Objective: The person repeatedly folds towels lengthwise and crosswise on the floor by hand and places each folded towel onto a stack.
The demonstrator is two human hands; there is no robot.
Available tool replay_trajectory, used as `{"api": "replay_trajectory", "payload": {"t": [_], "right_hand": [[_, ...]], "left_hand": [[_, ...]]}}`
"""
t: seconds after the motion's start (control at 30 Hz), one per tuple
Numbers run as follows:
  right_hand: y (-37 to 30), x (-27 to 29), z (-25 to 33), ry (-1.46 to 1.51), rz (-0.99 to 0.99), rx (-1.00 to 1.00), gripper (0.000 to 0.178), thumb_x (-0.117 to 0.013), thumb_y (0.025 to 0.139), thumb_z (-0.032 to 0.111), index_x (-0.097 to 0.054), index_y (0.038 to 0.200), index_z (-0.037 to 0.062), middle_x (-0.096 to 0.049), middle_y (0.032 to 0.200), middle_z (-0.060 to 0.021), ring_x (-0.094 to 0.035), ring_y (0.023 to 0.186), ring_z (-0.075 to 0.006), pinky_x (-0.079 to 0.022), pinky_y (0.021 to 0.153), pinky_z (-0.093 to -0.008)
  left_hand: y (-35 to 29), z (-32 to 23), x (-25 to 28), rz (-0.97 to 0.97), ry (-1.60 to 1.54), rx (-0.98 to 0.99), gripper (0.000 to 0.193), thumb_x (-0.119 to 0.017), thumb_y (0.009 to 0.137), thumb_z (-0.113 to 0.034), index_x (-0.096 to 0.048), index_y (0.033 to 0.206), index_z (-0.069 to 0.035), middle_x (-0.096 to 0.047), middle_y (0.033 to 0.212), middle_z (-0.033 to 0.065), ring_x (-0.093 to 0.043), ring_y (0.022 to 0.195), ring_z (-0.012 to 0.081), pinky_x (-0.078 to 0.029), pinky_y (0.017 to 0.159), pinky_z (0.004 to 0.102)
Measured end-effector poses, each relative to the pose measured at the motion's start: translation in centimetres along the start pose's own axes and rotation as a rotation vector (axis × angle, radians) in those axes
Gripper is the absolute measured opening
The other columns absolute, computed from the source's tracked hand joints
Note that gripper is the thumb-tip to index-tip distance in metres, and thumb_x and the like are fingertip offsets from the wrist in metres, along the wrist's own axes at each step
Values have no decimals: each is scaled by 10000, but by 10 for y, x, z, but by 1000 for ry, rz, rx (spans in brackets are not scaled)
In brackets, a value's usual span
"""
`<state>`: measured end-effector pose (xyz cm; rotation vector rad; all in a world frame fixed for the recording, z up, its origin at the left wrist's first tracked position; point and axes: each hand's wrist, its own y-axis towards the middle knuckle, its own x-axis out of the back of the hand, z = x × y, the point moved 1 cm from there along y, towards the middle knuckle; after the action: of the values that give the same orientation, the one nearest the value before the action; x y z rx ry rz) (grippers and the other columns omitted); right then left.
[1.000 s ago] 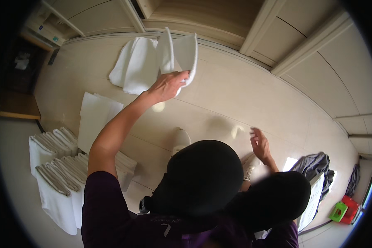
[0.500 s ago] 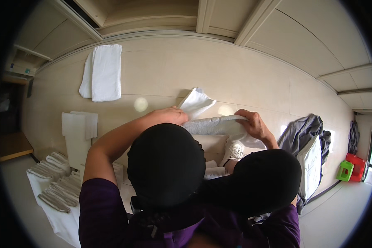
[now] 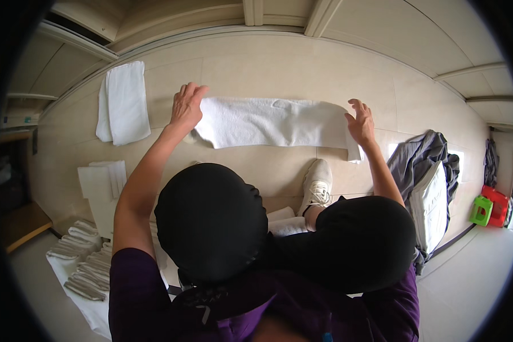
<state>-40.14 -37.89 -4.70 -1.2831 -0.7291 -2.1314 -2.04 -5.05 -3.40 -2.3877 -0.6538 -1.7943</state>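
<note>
A white towel (image 3: 273, 122) lies spread lengthwise on the tiled floor ahead of my feet, its right end slightly folded and its lower left edge a little raised. My left hand (image 3: 187, 108) is beside its upper left corner, fingers bent and apart above the edge. At the opposite end, my right hand (image 3: 361, 122) is beside the towel's right edge with thumb and fingers spread, holding nothing. A folded white towel (image 3: 123, 102) rests farther off to the left.
Smaller folded white cloths (image 3: 102, 185) lie by my left arm, with stacked white towels (image 3: 88, 259) nearer me. My shoe (image 3: 317, 185) is just below the spread towel. Grey cloth (image 3: 419, 157) and a white package (image 3: 429, 211) are at right. Cabinets (image 3: 382, 34) line the far side.
The towel, bunched between my hands earlier, now lies spread out and farther from me. Both hands have moved forward and apart, and the right one has opened.
</note>
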Motion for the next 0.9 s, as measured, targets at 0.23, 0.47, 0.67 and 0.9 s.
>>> {"api": "replay_trajectory", "payload": {"t": [0.23,0.47,0.67,0.9], "right_hand": [[-85,-31,-17,-152,239,89,325,-662,787,36,-607,1104,77,-616,1061,-153,-568,1051,-362,-462,896,-484],[-90,-31,-10,-278,264,-13,570,-701,777,123,-533,1320,82,-544,1178,-156,-517,1148,-367,-456,903,-502],[-49,-21,-67,368,433,-306,337,-623,781,116,-665,1102,20,-649,925,-105,-613,874,-281,-503,800,-367],[-81,-10,-107,-35,-191,-709,411,-660,816,76,-576,1218,56,-615,1162,-168,-562,1137,-320,-457,999,-456]], "left_hand": [[-50,-40,-42,169,-125,-136,281,-652,767,-7,-599,1039,-55,-575,1069,112,-573,1055,307,-478,894,437],[-73,-2,-70,138,188,-209,217,-594,797,-32,-611,1012,-57,-545,1065,87,-534,1074,284,-466,923,447],[-82,33,-55,183,73,-131,156,-593,775,-5,-594,924,-52,-561,969,102,-560,1017,302,-488,870,435],[-97,33,-43,109,-106,50,193,-594,770,62,-597,940,-29,-562,956,139,-554,979,357,-479,870,460]]}}
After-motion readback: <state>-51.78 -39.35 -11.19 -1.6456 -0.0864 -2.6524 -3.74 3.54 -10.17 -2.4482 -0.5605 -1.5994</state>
